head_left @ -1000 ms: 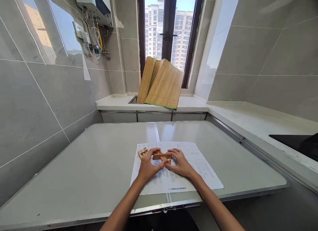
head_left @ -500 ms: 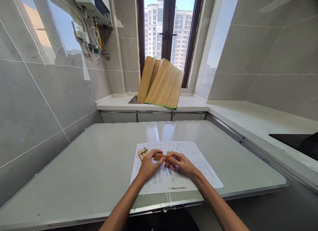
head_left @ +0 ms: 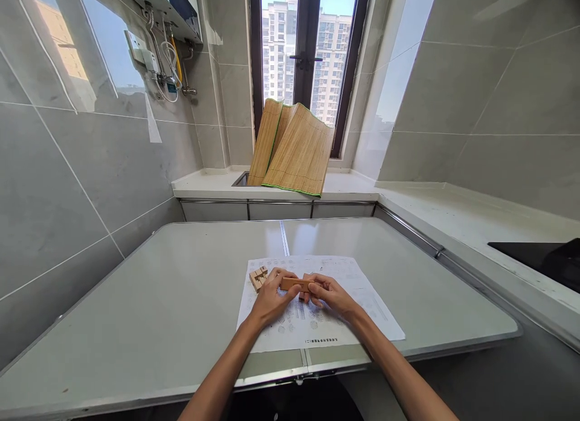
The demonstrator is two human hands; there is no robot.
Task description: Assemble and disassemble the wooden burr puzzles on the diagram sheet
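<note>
Between both hands I hold an orange-brown wooden stick [head_left: 294,284] level, just above a printed sheet [head_left: 362,318]. My left hand [head_left: 273,297] is closed on its left end, thumb in front and fingers behind. The right end is pinched by my right hand [head_left: 332,294]. Another reddish-brown wooden piece [head_left: 302,296] shows under and behind the right fingers; whether it is held too I cannot tell. Left of my left hand, a pale wooden block puzzle [head_left: 258,278] with notched pieces lies on the sheet.
The sheet lies on a grey-white folding table [head_left: 158,312] with a centre seam. Behind it runs a white counter [head_left: 208,185] bearing a folded bamboo mat [head_left: 301,149] under the window. A black cooktop [head_left: 530,250] is at the right; a water heater [head_left: 170,10] hangs at upper left.
The view has shifted slightly. The stick has turned a little, so more of its broad face shows; both hands keep their hold.
</note>
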